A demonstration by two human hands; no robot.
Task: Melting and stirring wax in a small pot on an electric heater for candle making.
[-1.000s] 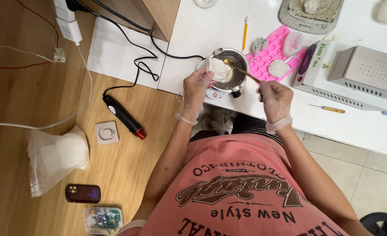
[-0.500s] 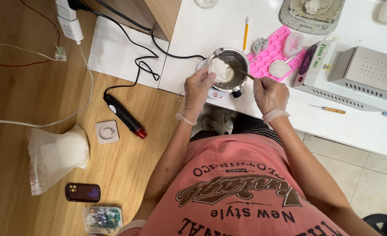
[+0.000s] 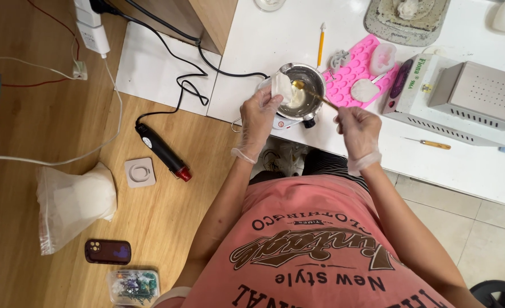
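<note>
1. The left hand (image 3: 259,111), in a thin clear glove, pinches a white wad of tissue or cloth (image 3: 281,87) against the near rim of a small metal pot (image 3: 305,91); its fingers are closed on the wad.
2. The right hand (image 3: 356,132), also gloved, grips a thin gold-coloured stirrer (image 3: 314,94) by its handle end, fingers clenched around it. The tip reaches into the pot.
3. The pot sits on a small white heater base at the front edge of the white worktop (image 3: 469,165), just left of a pink silicone mould (image 3: 355,71).
4. The bottom of the pot looks bare and shiny, with only a pale smear near the wad, so the wiping seems well advanced; the wall under the wad and the stirrer tip appear still to be cleaned.
5. Two pale cast pieces lie on the mould, and a yellow pencil-like tool (image 3: 320,39) lies behind the pot.
6. On the wooden floor to the left lie a black heat tool (image 3: 162,152), a clear bag of white granules (image 3: 73,202) and a dark phone (image 3: 108,251).
</note>
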